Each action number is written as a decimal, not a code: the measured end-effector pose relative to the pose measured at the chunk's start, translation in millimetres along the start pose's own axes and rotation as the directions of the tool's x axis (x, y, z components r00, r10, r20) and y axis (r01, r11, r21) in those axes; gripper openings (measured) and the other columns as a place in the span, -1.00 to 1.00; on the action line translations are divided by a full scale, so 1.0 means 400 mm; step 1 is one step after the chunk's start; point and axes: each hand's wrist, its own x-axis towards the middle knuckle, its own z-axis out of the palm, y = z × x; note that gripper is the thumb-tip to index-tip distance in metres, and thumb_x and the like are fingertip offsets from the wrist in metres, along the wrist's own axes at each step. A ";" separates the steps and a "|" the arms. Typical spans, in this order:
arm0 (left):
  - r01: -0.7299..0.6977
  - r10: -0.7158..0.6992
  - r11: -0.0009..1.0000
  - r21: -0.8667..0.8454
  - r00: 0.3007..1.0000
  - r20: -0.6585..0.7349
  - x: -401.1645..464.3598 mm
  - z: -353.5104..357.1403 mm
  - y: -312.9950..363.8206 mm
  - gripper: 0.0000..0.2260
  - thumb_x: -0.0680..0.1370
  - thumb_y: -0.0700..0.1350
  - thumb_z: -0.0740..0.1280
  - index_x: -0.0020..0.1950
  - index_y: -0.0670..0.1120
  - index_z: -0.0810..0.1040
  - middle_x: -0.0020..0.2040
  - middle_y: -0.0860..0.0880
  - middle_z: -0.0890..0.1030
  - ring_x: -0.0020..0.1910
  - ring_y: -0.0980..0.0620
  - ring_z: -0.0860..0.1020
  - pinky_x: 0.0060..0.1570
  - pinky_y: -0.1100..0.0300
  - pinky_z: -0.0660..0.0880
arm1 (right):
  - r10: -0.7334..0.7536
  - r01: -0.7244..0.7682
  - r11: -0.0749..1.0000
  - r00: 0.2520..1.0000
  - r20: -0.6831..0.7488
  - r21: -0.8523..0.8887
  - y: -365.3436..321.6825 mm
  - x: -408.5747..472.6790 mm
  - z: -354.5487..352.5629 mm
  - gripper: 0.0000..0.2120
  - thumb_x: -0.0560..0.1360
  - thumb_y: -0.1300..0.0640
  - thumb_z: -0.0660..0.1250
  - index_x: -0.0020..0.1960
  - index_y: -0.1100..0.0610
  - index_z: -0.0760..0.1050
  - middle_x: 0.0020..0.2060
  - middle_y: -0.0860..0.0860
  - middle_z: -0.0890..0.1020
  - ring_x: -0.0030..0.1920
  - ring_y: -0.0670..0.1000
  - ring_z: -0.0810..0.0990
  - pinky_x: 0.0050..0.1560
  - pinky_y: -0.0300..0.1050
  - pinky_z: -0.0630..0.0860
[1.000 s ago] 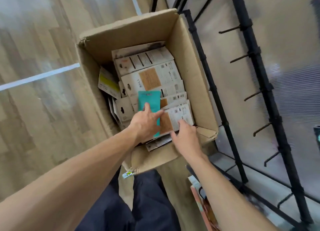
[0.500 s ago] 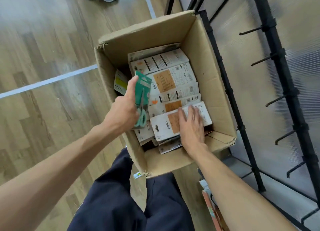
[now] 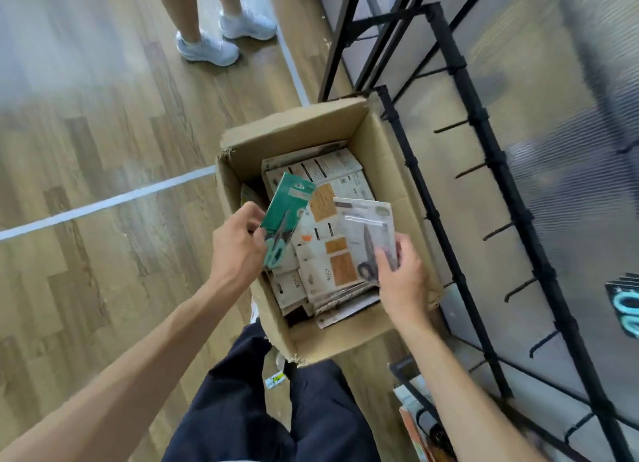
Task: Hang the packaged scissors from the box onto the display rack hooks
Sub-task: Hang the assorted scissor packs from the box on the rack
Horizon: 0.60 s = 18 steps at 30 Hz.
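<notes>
Head view, looking down into an open cardboard box [image 3: 380,330] on a wooden floor [image 3: 86,150], pressed against the black display rack [image 3: 484,143] on the right.

Left hand [image 3: 235,250] raised above the box's left wall, fingers [image 3: 250,216] curled round the edge of a green scissors pack [image 3: 285,216], thumb side hidden behind the card. Pack held tilted, header end uppermost and handle end low by the palm, probably so the hang hole leads when carried to a hook.

Right hand [image 3: 401,281] over the box's near right corner, fingers pinching the lower edge of a pale scissors pack [image 3: 368,233] with dark handles, lifted at a slant clear of the pile. Grip at the bottom again leaves the top free.

Remaining packs [image 3: 332,275] stacked flat and overlapping inside the box, mostly back-side up with orange label patches.

Bare rack hooks [image 3: 498,231] jutting from the upright bars just beside the box, well within reach. One hung item with pale blue handles [image 3: 627,309] at the far right edge, partly cropped.

Another person's legs and white shoes [image 3: 221,43] at the top, well apart from the work.

Judged: picking stage, one pack in each hand, hanging not yet begun. Hole size on either header too small to tell.
</notes>
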 end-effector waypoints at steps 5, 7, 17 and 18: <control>-0.316 0.342 0.889 0.332 0.940 -0.022 -0.089 -0.108 0.055 -0.88 0.59 -0.10 0.37 0.07 0.08 0.65 -0.06 0.08 0.66 -0.28 0.08 0.56 -0.42 0.20 0.47 | 0.130 -0.129 0.985 0.991 0.001 0.115 -0.114 -0.112 -0.100 -0.85 0.68 0.08 0.16 0.19 0.02 0.46 -0.08 -0.15 0.58 -0.10 -0.27 0.56 -0.34 -0.47 0.45; -0.365 0.379 0.898 0.245 0.926 -0.009 -0.120 -0.139 0.082 -0.88 0.58 -0.12 0.39 0.06 0.05 0.67 -0.04 0.06 0.68 -0.26 0.09 0.56 -0.39 0.20 0.51 | 0.161 -0.158 0.980 0.987 -0.016 0.121 -0.142 -0.149 -0.141 -0.84 0.70 0.08 0.10 0.19 0.05 0.42 -0.06 -0.06 0.60 -0.11 -0.16 0.60 -0.37 -0.45 0.44; -0.523 0.458 0.847 0.091 0.807 0.374 -0.257 -0.140 0.221 -0.85 0.60 -0.20 0.31 -0.04 0.07 0.50 -0.04 0.05 0.59 -0.16 0.09 0.60 -0.30 0.06 0.64 | 0.301 -0.217 0.939 0.894 -0.332 0.267 -0.170 -0.378 -0.323 -0.73 0.67 0.24 0.13 0.35 0.23 0.39 0.14 0.12 0.57 -0.11 -0.14 0.51 -0.36 -0.53 0.39; -0.568 0.498 0.819 0.080 0.773 0.393 -0.275 -0.133 0.243 -0.82 0.60 -0.20 0.32 -0.04 0.10 0.48 -0.05 0.06 0.59 -0.17 0.12 0.61 -0.31 0.08 0.64 | 0.305 -0.218 0.941 0.879 -0.367 0.260 -0.158 -0.407 -0.339 -0.75 0.67 0.23 0.14 0.32 0.23 0.41 0.13 0.13 0.58 -0.14 -0.19 0.50 -0.38 -0.52 0.38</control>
